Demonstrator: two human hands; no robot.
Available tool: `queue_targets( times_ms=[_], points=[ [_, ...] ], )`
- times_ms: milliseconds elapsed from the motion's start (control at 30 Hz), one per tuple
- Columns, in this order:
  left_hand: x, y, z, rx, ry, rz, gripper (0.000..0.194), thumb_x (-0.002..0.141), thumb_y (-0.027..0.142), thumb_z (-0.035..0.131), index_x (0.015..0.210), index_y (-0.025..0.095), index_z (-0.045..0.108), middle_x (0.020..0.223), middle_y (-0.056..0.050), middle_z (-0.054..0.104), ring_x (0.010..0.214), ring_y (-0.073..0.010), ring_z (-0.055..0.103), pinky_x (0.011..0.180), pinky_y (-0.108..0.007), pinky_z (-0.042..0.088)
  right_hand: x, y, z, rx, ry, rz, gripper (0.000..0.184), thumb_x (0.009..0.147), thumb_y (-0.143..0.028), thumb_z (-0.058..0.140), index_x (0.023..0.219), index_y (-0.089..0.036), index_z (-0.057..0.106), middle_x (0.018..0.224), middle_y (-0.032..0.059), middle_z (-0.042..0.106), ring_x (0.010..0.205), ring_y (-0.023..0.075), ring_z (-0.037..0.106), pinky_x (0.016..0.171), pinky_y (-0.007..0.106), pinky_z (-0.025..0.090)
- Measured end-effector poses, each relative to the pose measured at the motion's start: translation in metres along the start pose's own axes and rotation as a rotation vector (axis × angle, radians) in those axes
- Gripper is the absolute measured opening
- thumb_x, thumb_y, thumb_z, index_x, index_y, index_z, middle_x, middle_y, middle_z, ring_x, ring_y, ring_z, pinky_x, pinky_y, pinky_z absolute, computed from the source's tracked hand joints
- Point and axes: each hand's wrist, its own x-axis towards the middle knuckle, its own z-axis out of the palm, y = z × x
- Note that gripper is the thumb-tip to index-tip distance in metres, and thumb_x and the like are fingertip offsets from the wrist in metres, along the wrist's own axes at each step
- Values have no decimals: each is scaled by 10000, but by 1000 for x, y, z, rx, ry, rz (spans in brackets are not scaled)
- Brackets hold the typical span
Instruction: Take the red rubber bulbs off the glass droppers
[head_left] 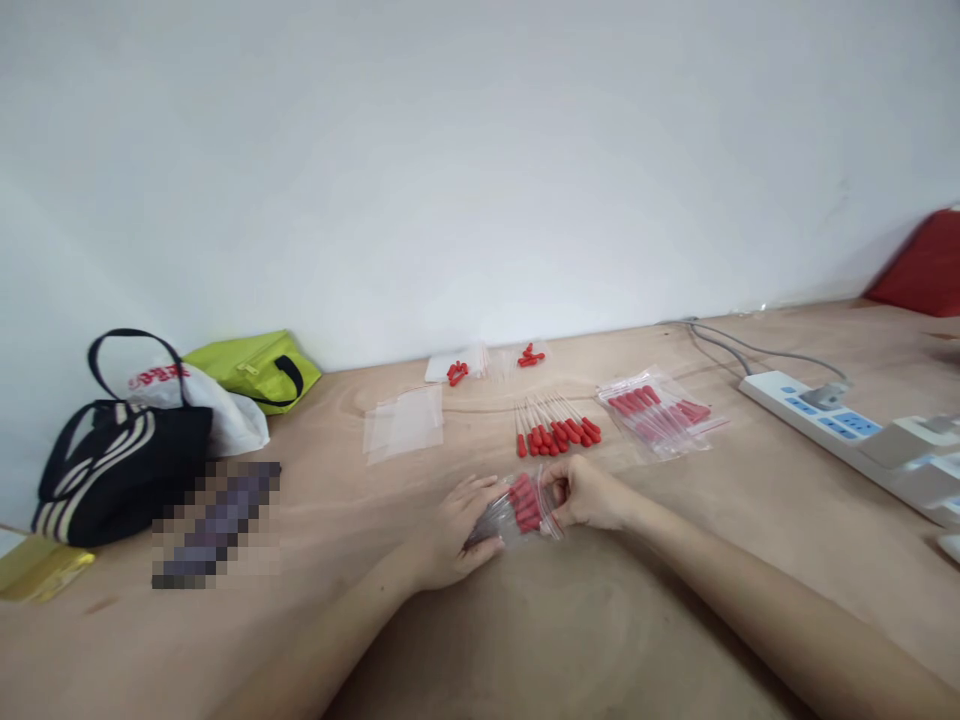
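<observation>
A clear zip-lock bag (497, 522) with several red-bulbed droppers (526, 503) lies on the table between my hands. My left hand (456, 532) holds its left end, thumb on the near edge and fingers along the far one. At the other end, the thumb and fingertips of my right hand (585, 494) pinch the zip edge. Just beyond lies a loose row of red-headed droppers (559, 437), their thin stems pointing away from me. Filled bags (652, 412) overlap in a pile to the right. Flat clear bags (409, 422) lie to the left.
Small red pieces (457, 373) rest on white and clear bags by the wall, with another red cluster (531, 356) alongside. A power strip (810, 410) with plugs and a grey cable is at right. A black bag (124, 470) and a lime-green bag (255, 370) stand left.
</observation>
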Motion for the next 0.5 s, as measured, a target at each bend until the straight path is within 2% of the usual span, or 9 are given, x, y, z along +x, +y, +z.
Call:
queue_targets(
  times_ms=[67,167,333,433,500],
  points=[
    [3,0,0,15,22,13,490,775,258,505,1238,198,358,1258,-105,457,1214,-220,356,1032,-472,241,-1,-2,2,-96,79,-100,255,446,-252,749,629,-145,607,566,-58,439,508,53,373,458,175,272],
    [3,0,2,-14,32,7,448,785,266,490,1214,186,390,1223,-106,487,1182,-207,393,999,-422,320,-3,-6,6,-154,120,-202,265,482,-269,731,703,-166,628,676,-26,497,595,80,436,533,181,331],
    [-1,-6,7,-64,79,-1,451,791,305,494,1214,181,394,1242,-108,465,1166,-212,392,980,-399,335,-5,-8,10,-121,109,-127,212,533,-162,656,734,-162,587,633,-31,526,551,78,445,504,180,333],
    [0,-17,6,-125,186,-197,374,818,312,441,1170,188,434,1141,-90,529,1038,-192,483,898,-368,390,-3,-3,15,-29,109,-89,253,510,-108,637,739,-155,542,602,-52,514,515,62,427,474,168,321],
    [1,-24,2,-165,186,-342,335,804,304,454,1120,195,474,984,-55,577,862,-160,534,778,-314,432,0,2,18,55,106,-101,293,486,-111,657,742,-151,519,647,-47,530,527,57,438,476,164,331]
  ],
)
